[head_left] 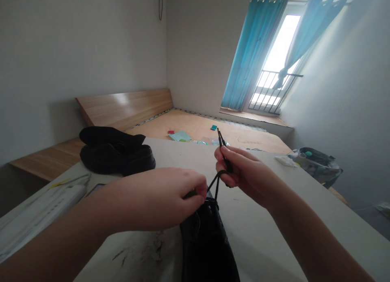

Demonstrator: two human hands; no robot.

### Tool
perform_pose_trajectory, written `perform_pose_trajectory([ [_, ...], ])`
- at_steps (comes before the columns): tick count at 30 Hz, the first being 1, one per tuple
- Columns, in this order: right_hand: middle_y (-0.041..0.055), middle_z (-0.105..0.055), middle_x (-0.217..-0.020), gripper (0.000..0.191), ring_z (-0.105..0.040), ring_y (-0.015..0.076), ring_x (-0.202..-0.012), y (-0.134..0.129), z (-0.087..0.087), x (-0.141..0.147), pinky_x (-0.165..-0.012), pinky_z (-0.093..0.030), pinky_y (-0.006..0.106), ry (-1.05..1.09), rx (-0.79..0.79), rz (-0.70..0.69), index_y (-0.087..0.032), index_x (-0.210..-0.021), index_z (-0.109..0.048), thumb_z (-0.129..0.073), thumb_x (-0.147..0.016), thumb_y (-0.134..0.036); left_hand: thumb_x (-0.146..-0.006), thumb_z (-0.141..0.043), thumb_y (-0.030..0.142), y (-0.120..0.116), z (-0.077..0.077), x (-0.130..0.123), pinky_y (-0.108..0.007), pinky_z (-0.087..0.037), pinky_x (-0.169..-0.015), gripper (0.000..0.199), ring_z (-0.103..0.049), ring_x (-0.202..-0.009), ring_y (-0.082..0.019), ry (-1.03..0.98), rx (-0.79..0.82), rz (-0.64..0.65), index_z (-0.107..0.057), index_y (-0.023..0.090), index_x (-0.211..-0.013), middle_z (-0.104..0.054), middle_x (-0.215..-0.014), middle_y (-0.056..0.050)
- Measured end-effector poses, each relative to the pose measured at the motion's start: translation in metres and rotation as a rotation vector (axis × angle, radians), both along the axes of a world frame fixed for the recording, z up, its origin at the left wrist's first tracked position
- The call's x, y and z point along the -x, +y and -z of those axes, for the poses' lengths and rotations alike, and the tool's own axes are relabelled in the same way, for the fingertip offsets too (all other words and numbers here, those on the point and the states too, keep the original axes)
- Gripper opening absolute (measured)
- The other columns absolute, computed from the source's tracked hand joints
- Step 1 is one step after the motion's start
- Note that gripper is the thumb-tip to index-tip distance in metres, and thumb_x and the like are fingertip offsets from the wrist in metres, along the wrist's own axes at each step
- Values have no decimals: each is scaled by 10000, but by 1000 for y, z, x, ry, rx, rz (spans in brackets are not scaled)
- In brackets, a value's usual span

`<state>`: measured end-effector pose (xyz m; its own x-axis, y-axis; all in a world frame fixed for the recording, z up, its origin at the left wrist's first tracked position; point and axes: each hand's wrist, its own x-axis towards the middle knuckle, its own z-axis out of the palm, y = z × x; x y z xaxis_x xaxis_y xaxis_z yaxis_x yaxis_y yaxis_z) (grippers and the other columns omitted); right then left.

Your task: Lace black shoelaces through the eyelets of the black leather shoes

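Observation:
A black shoe [209, 241] stands on the white table [258, 217] close to me, cut off by the bottom edge. Black laces [217, 184] rise from its top. My right hand [236, 166] is closed on them, with two lace ends sticking up above the thumb. At the shoe's upper left, my left hand [183, 196] is pinched on something dark at the top of the shoe; whether that is the tongue or a lace is hard to make out.
Another black shoe [118, 158] with a black insole-like piece on it sits at the back left. A white box-like item [57, 213] lies at the left edge. A bag-like bin [319, 166] stands beyond the table's right side.

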<state>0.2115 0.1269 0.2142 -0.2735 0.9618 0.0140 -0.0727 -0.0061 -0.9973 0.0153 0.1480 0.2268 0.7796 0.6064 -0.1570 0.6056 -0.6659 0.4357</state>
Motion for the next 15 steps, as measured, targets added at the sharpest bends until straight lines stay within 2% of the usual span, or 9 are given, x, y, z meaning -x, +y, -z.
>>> perform_pose_trajectory([
  [4,-61,-495,-494,242,-321,71,-448,-3,0,5,-446,-241,176,48,87,-32,-194,-792,-494,-453,-955,-367,-922,-400,424,-8,1,-4,-272,-434,-687,295,-604,-792,-190,-88,25,-40,-647,271,-973,-681,-929,-8],
  [6,-58,-503,-465,245,-315,73,-422,-7,-2,7,-429,-243,179,59,132,-63,-195,-778,-500,-462,-941,-373,-904,-448,425,-10,3,-8,-278,-444,-765,272,-599,-872,-201,-126,47,-5,-641,276,-1024,-669,-1005,-13],
  [9,-56,-497,-440,268,-314,71,-383,-7,-3,6,-391,-231,181,16,130,-63,-191,-759,-519,-474,-920,-400,-904,-471,458,-7,3,-11,-274,-437,-865,274,-574,-969,-195,-191,172,62,-636,289,-1044,-636,-1095,5],
  [12,-49,-512,-487,267,-334,62,-387,1,-1,-1,-390,-238,187,-147,-9,107,-180,-744,-536,-488,-900,-391,-945,-385,498,1,1,-9,-270,-422,-915,336,-555,-999,-176,-304,242,42,-634,279,-995,-613,-1097,23],
  [15,-65,-445,-489,261,-351,59,-415,13,2,-13,-429,-264,194,-393,-199,373,-175,-713,-552,-486,-902,-342,-926,-366,575,9,-6,-2,-306,-427,-930,413,-547,-1033,-202,-386,121,-142,-624,256,-965,-615,-1068,11],
])
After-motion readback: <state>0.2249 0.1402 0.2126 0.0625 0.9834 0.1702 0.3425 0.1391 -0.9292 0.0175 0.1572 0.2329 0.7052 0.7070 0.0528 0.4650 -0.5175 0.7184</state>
